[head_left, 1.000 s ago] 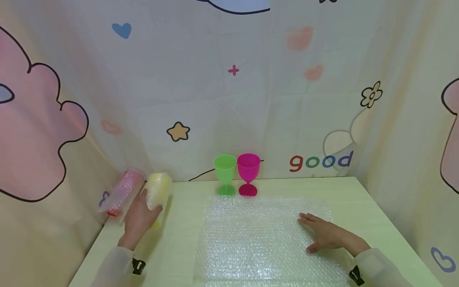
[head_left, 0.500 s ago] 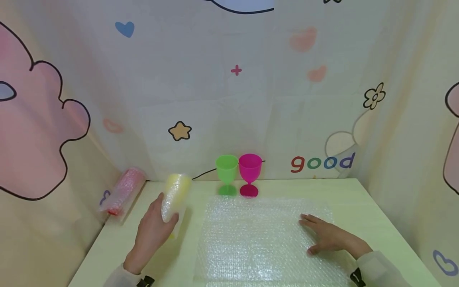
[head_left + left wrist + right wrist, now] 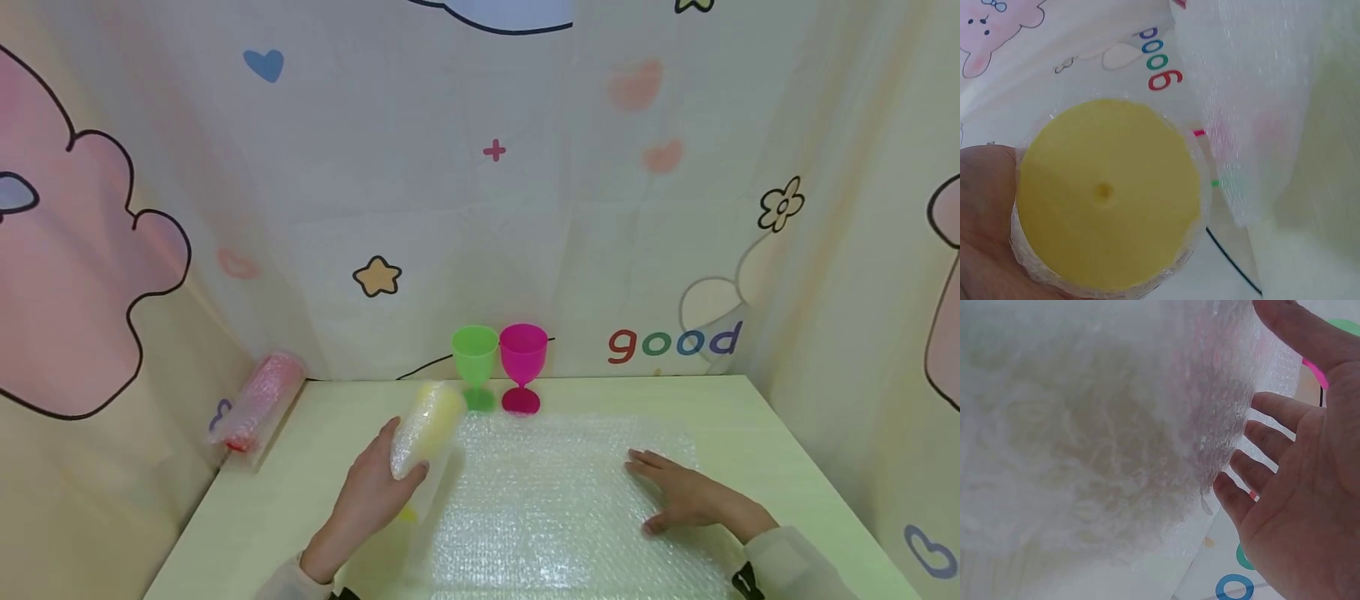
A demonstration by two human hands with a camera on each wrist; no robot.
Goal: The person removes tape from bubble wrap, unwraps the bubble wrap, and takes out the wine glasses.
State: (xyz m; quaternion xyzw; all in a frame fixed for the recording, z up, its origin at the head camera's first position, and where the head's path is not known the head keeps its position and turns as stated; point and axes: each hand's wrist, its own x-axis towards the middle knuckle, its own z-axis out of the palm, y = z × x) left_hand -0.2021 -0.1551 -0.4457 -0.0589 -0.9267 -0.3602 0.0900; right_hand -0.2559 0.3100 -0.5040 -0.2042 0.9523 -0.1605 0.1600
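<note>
In the head view the left hand (image 3: 375, 487) grips a yellow cup wrapped in bubble wrap (image 3: 429, 429), tilted, over the left edge of a flat bubble wrap sheet (image 3: 540, 500). Its round yellow base (image 3: 1107, 194) faces the left wrist camera. The right hand (image 3: 686, 496) rests on the sheet's right side with fingers spread; the right wrist view shows those fingertips (image 3: 1235, 459) touching the wrap (image 3: 1110, 444). Behind the sheet a green goblet (image 3: 475, 354) and a magenta goblet (image 3: 523, 354) stand upright, side by side.
A pink wrapped roll-shaped bundle (image 3: 262, 400) lies at the table's back left corner. A printed curtain (image 3: 420, 167) hangs along the back edge and both sides of the pale table (image 3: 757, 442).
My left hand has carried the yellow wrapped cup rightward from beside the pink bundle to the sheet's left edge. The right hand has stayed put.
</note>
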